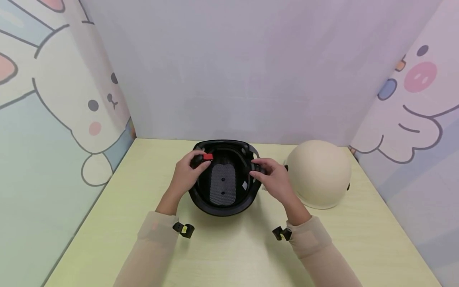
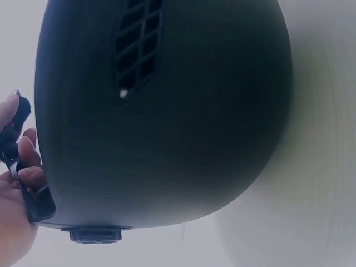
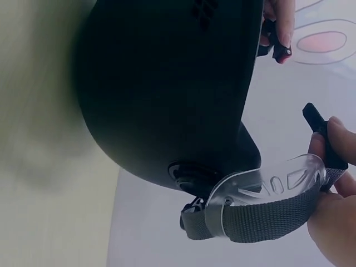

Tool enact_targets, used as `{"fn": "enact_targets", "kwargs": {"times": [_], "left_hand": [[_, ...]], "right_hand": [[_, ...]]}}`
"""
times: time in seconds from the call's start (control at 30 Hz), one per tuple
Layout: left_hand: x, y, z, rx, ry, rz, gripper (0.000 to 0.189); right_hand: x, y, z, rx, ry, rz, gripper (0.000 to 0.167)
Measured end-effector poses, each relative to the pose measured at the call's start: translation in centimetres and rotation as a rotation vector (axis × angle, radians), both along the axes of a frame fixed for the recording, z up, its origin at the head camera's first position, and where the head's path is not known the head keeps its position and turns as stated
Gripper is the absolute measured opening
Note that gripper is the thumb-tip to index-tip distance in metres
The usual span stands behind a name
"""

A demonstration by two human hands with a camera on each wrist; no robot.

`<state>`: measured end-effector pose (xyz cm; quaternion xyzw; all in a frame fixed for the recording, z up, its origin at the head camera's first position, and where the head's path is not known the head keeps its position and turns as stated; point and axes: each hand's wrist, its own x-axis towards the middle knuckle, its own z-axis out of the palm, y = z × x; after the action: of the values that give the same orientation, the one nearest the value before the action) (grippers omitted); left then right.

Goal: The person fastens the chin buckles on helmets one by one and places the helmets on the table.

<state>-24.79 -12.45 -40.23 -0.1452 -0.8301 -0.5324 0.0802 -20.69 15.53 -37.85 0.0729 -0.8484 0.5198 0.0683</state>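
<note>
A black helmet (image 1: pixel 222 210) lies upside down on the table, its hollow and a striped grey pad (image 1: pixel 223 183) facing up. At its left rim my left hand (image 1: pixel 186 172) pinches a black buckle half with a red part (image 1: pixel 208 156) between thumb and fingers. Over the right rim, my right hand (image 1: pixel 276 180) pinches the other black buckle half (image 3: pixel 328 142). A grey woven strap (image 3: pixel 270 219) with a clear plastic chin cup (image 3: pixel 278 179) runs from that hand to the helmet's side. The two buckle halves are apart.
Just right of the black helmet, a cream helmet (image 1: pixel 319 175) rests dome up on the pale wooden table (image 1: pixel 229 259). Cloth walls with cartoon animals (image 1: pixel 89 99) stand behind and at both sides.
</note>
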Motion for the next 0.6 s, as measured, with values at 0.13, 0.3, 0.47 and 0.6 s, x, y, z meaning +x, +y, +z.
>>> {"fn": "enact_targets", "kwargs": {"times": [0.13, 0.3, 0.47, 0.6], "left_hand": [[0.0, 0.1, 0.2, 0.005, -0.009, 0.0, 0.036], [-0.1, 0.1, 0.4, 0.018, -0.016, 0.004, 0.037], [-0.2, 0.1, 0.5, 0.034, -0.019, -0.003, 0.037], [-0.2, 0.1, 0.6, 0.047, -0.017, -0.009, 0.036]], "right_hand": [[-0.5, -0.3, 0.8, -0.046, -0.071, -0.022, 0.033], [-1.4, -1.2, 1.6, -0.16, -0.133, -0.017, 0.034], [-2.2, -2.1, 2.0, -0.233, -0.155, 0.002, 0.035], [-2.7, -2.7, 2.5, -0.302, -0.177, 0.021, 0.037]]}}
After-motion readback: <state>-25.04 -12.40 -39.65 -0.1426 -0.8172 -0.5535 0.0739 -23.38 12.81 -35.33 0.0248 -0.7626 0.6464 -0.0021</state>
